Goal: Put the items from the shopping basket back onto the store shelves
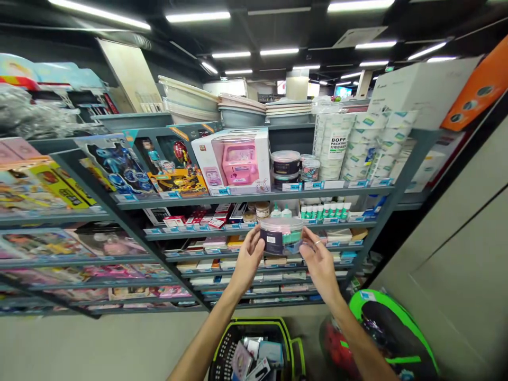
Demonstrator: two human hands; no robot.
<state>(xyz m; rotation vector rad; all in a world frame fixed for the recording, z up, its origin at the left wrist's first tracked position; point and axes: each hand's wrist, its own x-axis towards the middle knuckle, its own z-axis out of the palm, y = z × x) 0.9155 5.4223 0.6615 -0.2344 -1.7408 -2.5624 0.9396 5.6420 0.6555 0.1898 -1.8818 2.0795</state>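
Observation:
Between my two hands is a round clear plastic tub [282,236] with a dark label and pink, green and blue contents, held up in front of the shelves. My left hand [249,251] grips its left side, thumb at the label's edge. On the right side, my right hand [317,254] holds it with fingers curled round; a ring shows on one finger. Similar tubs [286,163] with lids stand stacked on the upper shelf, beside a smaller clear tub [310,169]. The held tub hides part of the lower shelves.
Below my hands stands a black basket with a yellow-green rim [262,320], holding several packaged items. A pink toy in a white box [234,161] and packing tape rolls [335,145] flank the stacked tubs. A green-and-black object [397,328] lies at the lower right, near a panel [456,286].

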